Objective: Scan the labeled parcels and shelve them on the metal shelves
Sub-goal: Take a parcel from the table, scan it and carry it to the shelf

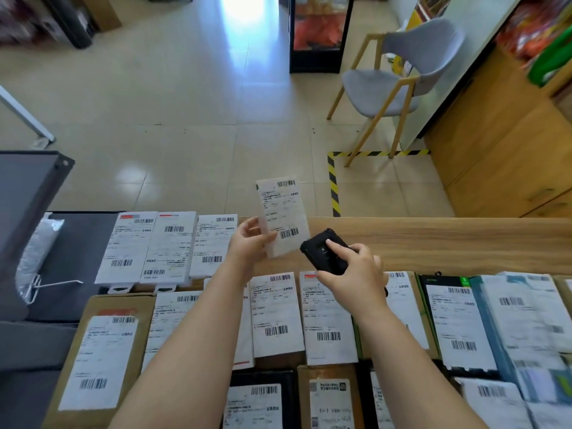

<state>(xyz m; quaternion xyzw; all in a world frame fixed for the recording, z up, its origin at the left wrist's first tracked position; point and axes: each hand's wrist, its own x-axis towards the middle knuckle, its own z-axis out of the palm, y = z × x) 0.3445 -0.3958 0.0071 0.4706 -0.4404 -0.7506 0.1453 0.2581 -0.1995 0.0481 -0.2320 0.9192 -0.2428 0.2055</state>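
Observation:
My left hand (249, 239) holds a slim white parcel (283, 212) upright above the wooden table (433, 243), its label and barcodes facing me. My right hand (356, 274) grips a black handheld scanner (325, 252) just right of the parcel's lower end, with my index finger pressed on its top. Several labeled parcels (275, 314) lie flat in rows on the table below my arms. A corner of a grey metal shelf (34, 181) shows at the left edge.
A brown cardboard box (102, 360) with a label lies at the near left. A grey chair (399, 72) with wooden legs stands on the tiled floor at the far right, beside yellow-black floor tape (333, 184) and a wooden cabinet (501, 144).

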